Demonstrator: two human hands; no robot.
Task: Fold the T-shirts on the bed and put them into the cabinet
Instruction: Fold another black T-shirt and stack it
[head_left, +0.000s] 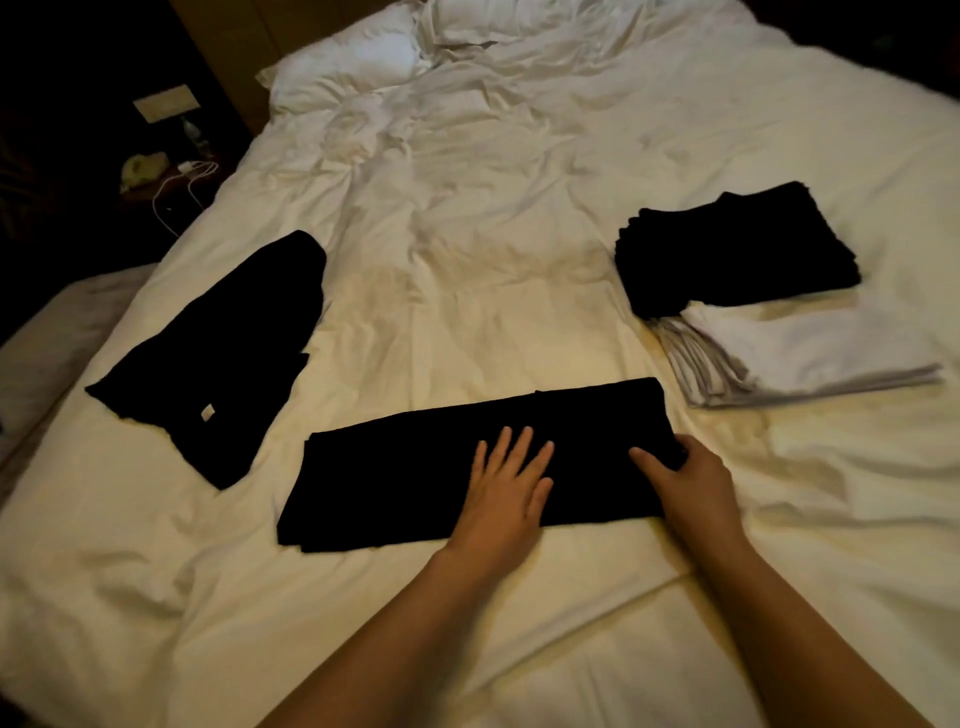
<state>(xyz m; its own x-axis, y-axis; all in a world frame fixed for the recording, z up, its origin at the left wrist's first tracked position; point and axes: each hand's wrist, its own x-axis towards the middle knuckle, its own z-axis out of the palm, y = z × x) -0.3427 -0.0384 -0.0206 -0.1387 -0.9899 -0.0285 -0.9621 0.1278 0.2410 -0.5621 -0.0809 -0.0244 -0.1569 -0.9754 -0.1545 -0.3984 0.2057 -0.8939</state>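
Observation:
A black T-shirt (395, 467), folded into a long strip, lies across the white bed (467, 260) in front of me. My left hand (506, 483) presses flat on its middle with straight, spread fingers. My right hand (685, 467) grips the strip's right end, fingers curled round the edge. Another black T-shirt (223, 353) lies loosely spread at the left, a small label showing. At the right, a stack of folded black shirts (732, 249) sits behind a stack of folded white shirts (800, 353).
Pillows (353, 57) and rumpled bedding lie at the head of the bed. A dark nightstand (156, 171) with a white cable and small items stands beyond the left edge. No cabinet is in view.

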